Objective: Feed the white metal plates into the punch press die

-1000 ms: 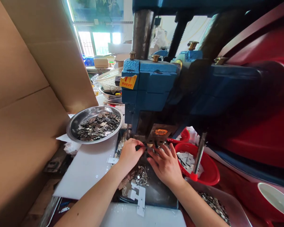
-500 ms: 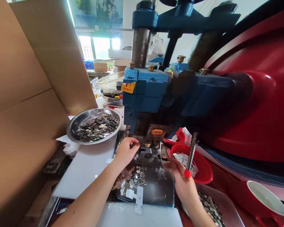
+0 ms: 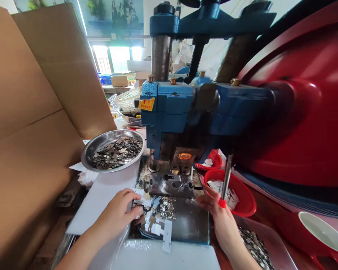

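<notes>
My left hand (image 3: 119,208) is at the left edge of the pile of flat metal pieces (image 3: 150,215), thumb and forefinger apart and touching the pieces. Small round metal bits (image 3: 166,208) lie beside them. My right hand (image 3: 221,215) is right of the die block (image 3: 171,184), its fingers stretched towards the block and slightly apart; nothing shows in them. A metal rod with a red end (image 3: 227,180) crosses in front of the right hand; whether they touch I cannot tell. Over the die stands the blue press (image 3: 169,108).
A steel bowl (image 3: 86,157) of dark metal pieces stands at left beside a cardboard sheet (image 3: 59,67). To the right are a red basket (image 3: 250,202) with flat parts, a clear bin (image 3: 276,247) of small metal bits and a red mug (image 3: 287,232). A large red wheel (image 3: 304,123) fills the right.
My left hand has moved from the die back and down to the loose pieces, uncovering the die block. My right hand has stayed near the block's right side. The view has shifted slightly.
</notes>
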Demonstrator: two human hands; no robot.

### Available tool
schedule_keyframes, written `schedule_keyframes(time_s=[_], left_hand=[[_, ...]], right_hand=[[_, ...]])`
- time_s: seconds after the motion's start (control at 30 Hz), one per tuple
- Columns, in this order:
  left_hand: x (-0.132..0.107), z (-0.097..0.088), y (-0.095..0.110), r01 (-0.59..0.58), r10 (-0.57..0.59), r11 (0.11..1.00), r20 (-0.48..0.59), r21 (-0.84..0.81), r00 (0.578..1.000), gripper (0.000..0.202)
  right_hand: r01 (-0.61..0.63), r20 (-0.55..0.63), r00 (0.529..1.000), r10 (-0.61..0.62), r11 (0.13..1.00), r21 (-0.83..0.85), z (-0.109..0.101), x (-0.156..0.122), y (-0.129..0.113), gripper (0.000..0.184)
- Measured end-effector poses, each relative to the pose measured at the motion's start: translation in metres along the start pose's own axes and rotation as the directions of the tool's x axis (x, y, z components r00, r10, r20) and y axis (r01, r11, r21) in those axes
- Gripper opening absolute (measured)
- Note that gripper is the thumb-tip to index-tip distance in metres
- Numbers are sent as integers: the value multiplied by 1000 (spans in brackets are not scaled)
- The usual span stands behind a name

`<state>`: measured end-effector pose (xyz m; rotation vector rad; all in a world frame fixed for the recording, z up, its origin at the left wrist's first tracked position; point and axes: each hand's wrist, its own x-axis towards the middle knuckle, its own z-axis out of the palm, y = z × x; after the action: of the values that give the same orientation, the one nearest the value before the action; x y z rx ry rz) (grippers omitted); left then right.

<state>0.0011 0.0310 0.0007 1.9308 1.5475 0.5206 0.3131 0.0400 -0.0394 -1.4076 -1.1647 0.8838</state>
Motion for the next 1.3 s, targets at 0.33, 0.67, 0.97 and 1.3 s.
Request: schedule_keyframes(time_s=[0.33, 0.67, 0.97, 1.3], left_hand=[[-13, 19, 5, 10, -29, 983, 102, 186, 994, 9], [-3, 42, 50, -248, 201, 956, 263, 156, 944, 34], [-3, 53, 58, -131, 109, 989, 243, 75, 964, 40], [16, 57, 38, 256, -162, 662, 199, -705, 967, 23]], right_hand=[[116, 51, 993, -104, 898, -425, 43, 57, -21, 31], [94, 15, 995, -102, 833, -545, -19, -12, 3, 33], [607, 543, 794, -275, 414, -679, 36, -22, -10, 16], [483, 245, 874, -420, 694, -534, 61, 40, -24, 19]])
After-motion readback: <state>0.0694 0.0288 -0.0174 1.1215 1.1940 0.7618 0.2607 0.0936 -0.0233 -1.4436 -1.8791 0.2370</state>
